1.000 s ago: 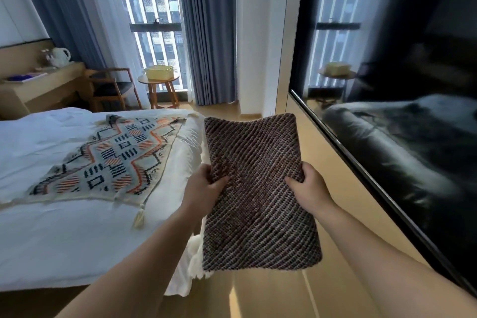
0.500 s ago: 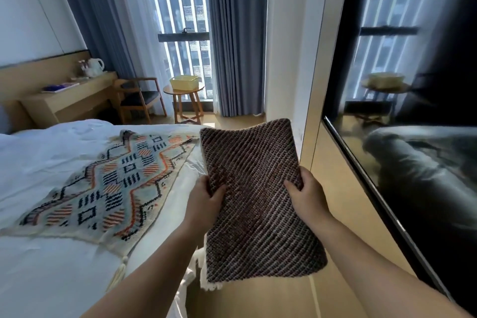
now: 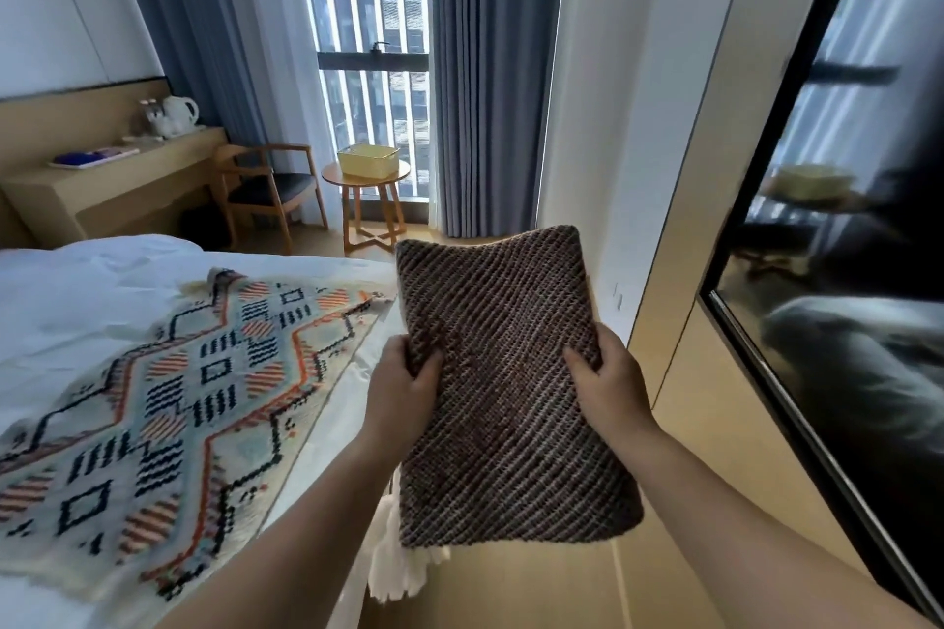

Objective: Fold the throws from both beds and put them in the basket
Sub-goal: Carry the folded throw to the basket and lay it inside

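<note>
A folded brown knitted throw with white fringe at its lower edge is held flat in front of me. My left hand grips its left edge and my right hand grips its right edge. A second throw, cream with a black, orange and blue geometric pattern, lies spread on the white bed to my left. A yellow basket stands on a small round wooden table by the window, ahead of me.
A wooden chair and a desk with a kettle stand left of the round table. A dark glossy wall panel runs along my right. A strip of wooden floor lies between bed and wall.
I have walked forward along the bed holding the brown throw; the view has tilted up, and the basket and round table now appear closer. My grip on the throw is unchanged.
</note>
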`<action>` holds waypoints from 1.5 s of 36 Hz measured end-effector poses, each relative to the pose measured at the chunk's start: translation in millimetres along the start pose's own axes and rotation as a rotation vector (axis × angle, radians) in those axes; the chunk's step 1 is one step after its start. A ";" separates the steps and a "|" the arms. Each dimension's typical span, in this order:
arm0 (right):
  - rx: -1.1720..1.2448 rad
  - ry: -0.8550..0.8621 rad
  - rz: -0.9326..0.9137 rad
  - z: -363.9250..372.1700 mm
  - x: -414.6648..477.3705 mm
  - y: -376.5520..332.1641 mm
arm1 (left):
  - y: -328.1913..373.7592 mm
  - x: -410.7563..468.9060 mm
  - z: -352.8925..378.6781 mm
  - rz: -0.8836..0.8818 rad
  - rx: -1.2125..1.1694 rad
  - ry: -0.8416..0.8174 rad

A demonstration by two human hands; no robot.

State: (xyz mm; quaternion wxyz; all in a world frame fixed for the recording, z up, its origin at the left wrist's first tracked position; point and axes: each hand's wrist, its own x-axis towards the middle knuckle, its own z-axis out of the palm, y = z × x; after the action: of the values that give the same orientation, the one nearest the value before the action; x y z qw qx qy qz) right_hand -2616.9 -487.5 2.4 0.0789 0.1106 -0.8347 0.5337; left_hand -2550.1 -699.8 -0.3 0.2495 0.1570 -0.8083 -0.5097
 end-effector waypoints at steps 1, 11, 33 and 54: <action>-0.002 0.008 0.003 7.4 15.5 1.0 | -5.5 18.8 3.2 0.004 -0.011 -0.007; 0.016 0.069 0.059 70.4 158.2 3.6 | -41.3 192.0 24.1 0.001 -0.055 -0.114; 0.029 0.009 0.011 114.9 515.1 85.0 | -70.3 500.5 189.9 -0.020 -0.054 -0.028; 0.044 -0.076 -0.023 198.3 829.9 131.0 | -110.1 788.7 289.4 -0.037 -0.019 0.046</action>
State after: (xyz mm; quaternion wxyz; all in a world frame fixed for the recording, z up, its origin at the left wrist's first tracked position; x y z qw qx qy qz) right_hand -3454.1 -697.9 12.5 0.0510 0.1422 -0.8236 0.5466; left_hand -3364.9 -932.3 -10.8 0.2602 0.1813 -0.7945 -0.5179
